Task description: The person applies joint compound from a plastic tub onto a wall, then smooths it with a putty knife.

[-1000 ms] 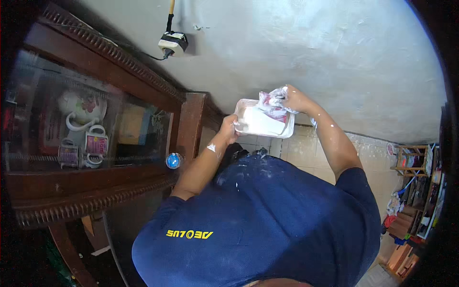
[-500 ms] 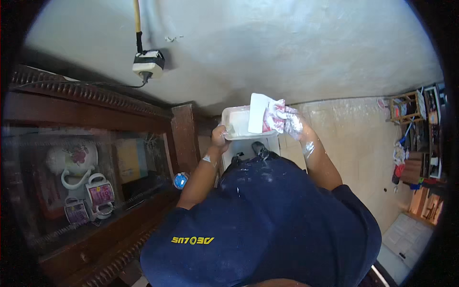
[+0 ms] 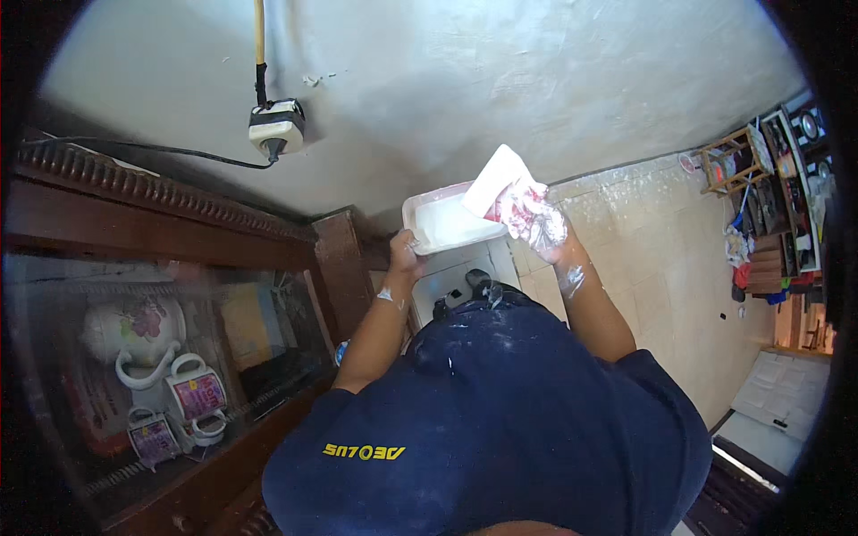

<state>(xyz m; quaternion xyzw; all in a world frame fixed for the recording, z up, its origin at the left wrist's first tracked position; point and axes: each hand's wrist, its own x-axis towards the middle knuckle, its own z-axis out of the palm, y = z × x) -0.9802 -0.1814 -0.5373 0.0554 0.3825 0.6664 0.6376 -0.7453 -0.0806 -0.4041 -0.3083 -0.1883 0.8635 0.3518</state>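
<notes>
My left hand (image 3: pixel 405 251) is closed on the near left corner of a shallow white rectangular tub (image 3: pixel 458 242). White paste or paint lies in the tub. My right hand (image 3: pixel 547 234), smeared white, grips a flat white scraper-like blade (image 3: pixel 498 180) by its crumpled-looking red-and-white part. The blade is tilted over the tub's right end and covers part of its rim. Whether it touches the paste I cannot tell. White smears also mark both forearms.
A grey wall (image 3: pixel 572 80) rises ahead, with a plugged-in socket box (image 3: pixel 277 127) hanging on it. To my left stands a dark wooden glass cabinet (image 3: pixel 188 234) holding mugs (image 3: pixel 197 391). Tiled floor (image 3: pixel 661 277) stretches right towards a cluttered rack (image 3: pixel 769 210).
The tub has shifted slightly left and now sits tilted, its right end higher. The blade has turned, its upper end swinging up and to the right. Both hands keep their hold.
</notes>
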